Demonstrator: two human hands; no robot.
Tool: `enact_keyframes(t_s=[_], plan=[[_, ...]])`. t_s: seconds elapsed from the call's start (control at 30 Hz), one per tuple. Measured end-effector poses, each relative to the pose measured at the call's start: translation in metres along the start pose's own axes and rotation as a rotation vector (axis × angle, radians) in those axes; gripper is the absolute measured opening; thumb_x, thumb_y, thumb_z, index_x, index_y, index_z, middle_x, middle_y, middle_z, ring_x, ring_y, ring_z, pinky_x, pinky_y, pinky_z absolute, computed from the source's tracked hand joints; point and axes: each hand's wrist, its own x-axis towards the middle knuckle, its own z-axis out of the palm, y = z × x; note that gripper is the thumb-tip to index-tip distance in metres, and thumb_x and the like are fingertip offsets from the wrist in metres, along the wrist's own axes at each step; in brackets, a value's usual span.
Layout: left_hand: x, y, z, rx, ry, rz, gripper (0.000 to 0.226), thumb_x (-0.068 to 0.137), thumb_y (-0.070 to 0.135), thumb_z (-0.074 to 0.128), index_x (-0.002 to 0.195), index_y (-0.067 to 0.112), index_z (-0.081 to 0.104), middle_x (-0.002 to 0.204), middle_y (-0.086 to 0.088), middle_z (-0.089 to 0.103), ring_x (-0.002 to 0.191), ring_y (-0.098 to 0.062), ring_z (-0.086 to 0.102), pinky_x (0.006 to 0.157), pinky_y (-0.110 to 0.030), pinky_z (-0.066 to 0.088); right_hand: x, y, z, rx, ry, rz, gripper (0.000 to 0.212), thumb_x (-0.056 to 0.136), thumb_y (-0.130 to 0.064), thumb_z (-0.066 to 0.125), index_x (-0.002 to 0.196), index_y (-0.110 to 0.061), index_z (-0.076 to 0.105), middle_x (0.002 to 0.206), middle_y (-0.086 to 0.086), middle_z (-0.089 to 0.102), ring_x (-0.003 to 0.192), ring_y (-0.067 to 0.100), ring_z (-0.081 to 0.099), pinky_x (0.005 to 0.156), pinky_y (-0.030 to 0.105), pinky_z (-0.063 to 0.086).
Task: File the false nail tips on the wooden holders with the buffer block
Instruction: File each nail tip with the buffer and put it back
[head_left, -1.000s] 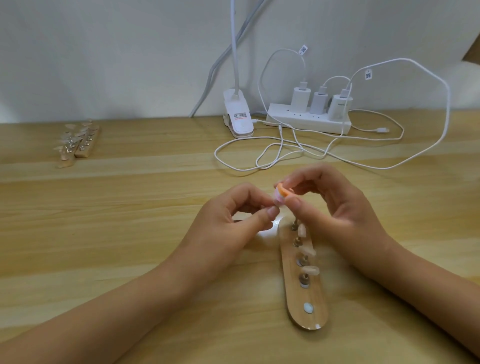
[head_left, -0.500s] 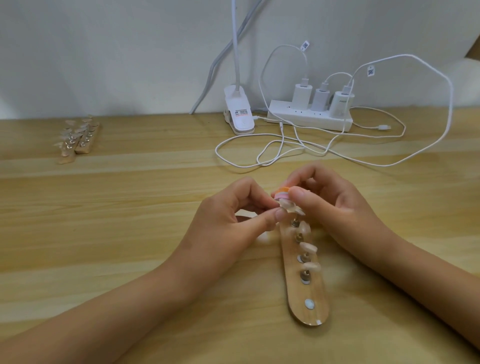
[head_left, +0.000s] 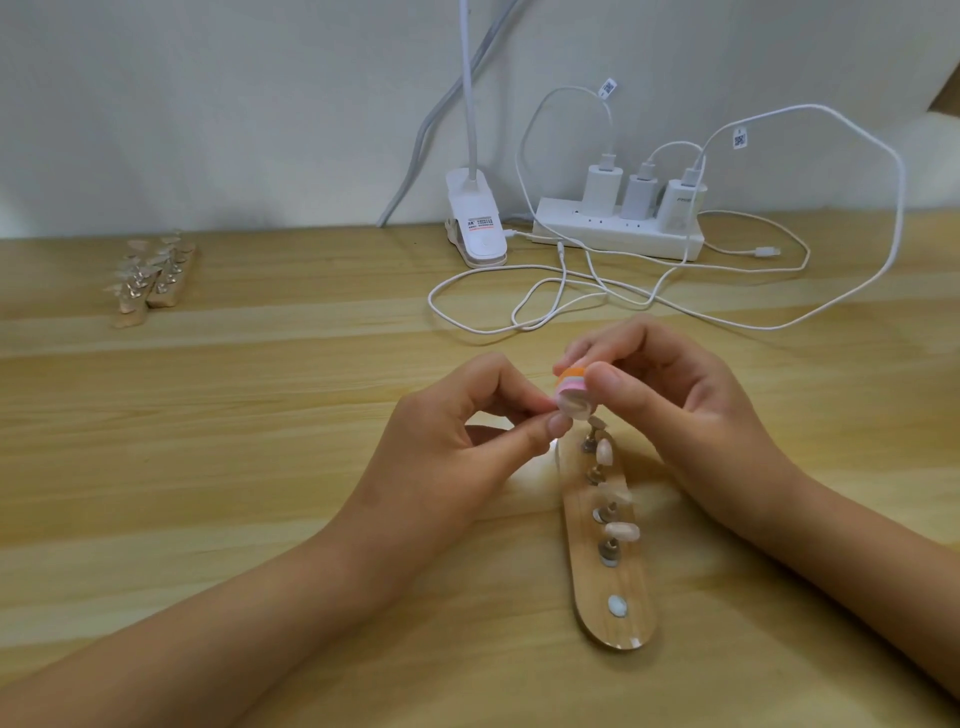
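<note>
Buffer block (head_left: 570, 383) still against nail tip (head_left: 575, 409) — unmoved.

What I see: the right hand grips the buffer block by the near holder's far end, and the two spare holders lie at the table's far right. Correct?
One slip: in the head view the two spare holders lie at the table's far left, not right. The rest stands: the right hand grips the buffer block by the near holder's far end.

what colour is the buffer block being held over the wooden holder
Layered: orange on top, pink bands beneath. The buffer block shows in the head view, pinched in the right hand.
</note>
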Motion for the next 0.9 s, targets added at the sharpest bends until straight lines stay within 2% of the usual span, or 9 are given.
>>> enact_keyframes(t_s=[0.13,0.23,0.33,0.4,0.47,0.53,0.63,0.8,0.9], plan=[[0.0003,-0.0007,-0.0003,-0.005,0.005,-0.005,0.010,0.078,0.025,0.075,0.077,0.031,0.067,0.082,0.005,0.072,0.073,-0.008,0.068,0.071,-0.028,0.058,0.0013,-0.0001,-0.0012,0.035,-0.044,0.057,0.013,0.087,-0.018,0.060,0.093,-0.006,0.057,0.105,0.010,0.071,0.096,0.014,0.068,0.082,0.024,0.054],[0.0002,-0.0008,-0.0005,-0.005,0.005,-0.004,0.011,0.078,0.025,0.075,0.078,0.032,0.067,0.081,0.006,0.071,0.073,-0.008,0.067,0.071,-0.027,0.058,0.0012,-0.0008,-0.0039,0.040,-0.055,0.055,0.013,0.087,-0.015,0.066,0.094,-0.009,0.058,0.103,0.007,0.072,0.097,0.016,0.069,0.083,0.024,0.053],[0.0013,-0.0003,-0.0013,-0.003,0.001,-0.002,0.013,0.079,0.024,0.074,0.082,0.035,0.068,0.083,0.007,0.071,0.076,-0.009,0.068,0.071,-0.023,0.056,0.0000,-0.0011,-0.0034,0.058,-0.048,-0.017,0.021,0.085,-0.019,0.068,0.103,-0.015,0.059,0.107,0.006,0.070,0.104,0.020,0.068,0.088,0.027,0.053],[0.0018,-0.0006,-0.0018,0.004,-0.002,-0.001,0.012,0.079,0.023,0.074,0.083,0.033,0.069,0.084,0.007,0.071,0.077,-0.009,0.067,0.072,-0.023,0.056,0.0010,-0.0004,-0.0025,0.036,-0.051,0.009,0.027,0.084,-0.021,0.068,0.108,-0.013,0.058,0.108,0.007,0.071,0.103,0.019,0.069,0.088,0.027,0.053],[0.0013,-0.0003,-0.0016,-0.002,-0.001,0.003,0.011,0.079,0.022,0.074,0.080,0.032,0.069,0.084,0.007,0.072,0.077,-0.008,0.067,0.071,-0.022,0.056,0.0020,0.0008,-0.0027,0.010,-0.028,0.064,0.023,0.084,-0.018,0.071,0.103,-0.012,0.062,0.107,0.007,0.073,0.100,0.016,0.070,0.084,0.026,0.054],[0.0008,-0.0004,-0.0014,-0.014,0.011,-0.001,0.014,0.079,0.020,0.075,0.077,0.032,0.068,0.081,0.007,0.072,0.075,-0.007,0.068,0.070,-0.020,0.054,0.0004,0.0001,-0.0019,0.025,-0.017,0.017,0.016,0.084,-0.013,0.071,0.098,-0.012,0.062,0.106,0.008,0.072,0.098,0.015,0.069,0.084,0.025,0.054],[0.0018,-0.0021,-0.0020,-0.002,0.021,-0.006,0.017,0.079,0.019,0.075,0.075,0.033,0.067,0.079,0.006,0.071,0.073,-0.008,0.068,0.071,-0.021,0.055,-0.0019,-0.0024,0.0008,0.029,-0.040,-0.043,0.018,0.085,-0.012,0.073,0.097,-0.008,0.060,0.108,0.011,0.069,0.100,0.017,0.068,0.087,0.025,0.052],[0.0010,-0.0008,-0.0014,0.000,0.015,0.008,0.016,0.079,0.020,0.075,0.076,0.033,0.068,0.080,0.007,0.071,0.076,-0.011,0.068,0.072,-0.025,0.057,-0.0020,-0.0043,0.0002,0.041,-0.030,-0.017,0.015,0.084,-0.008,0.070,0.094,-0.004,0.059,0.108,0.012,0.070,0.099,0.017,0.069,0.085,0.025,0.053],[-0.0004,-0.0003,0.0001,0.016,0.003,0.025,0.010,0.080,0.020,0.074,0.077,0.027,0.067,0.081,0.006,0.071,0.078,-0.017,0.067,0.072,-0.033,0.059,-0.0010,-0.0047,0.0004,0.013,-0.067,0.051,0.017,0.085,-0.012,0.070,0.094,-0.003,0.060,0.105,0.013,0.072,0.099,0.018,0.069,0.085,0.027,0.054]])
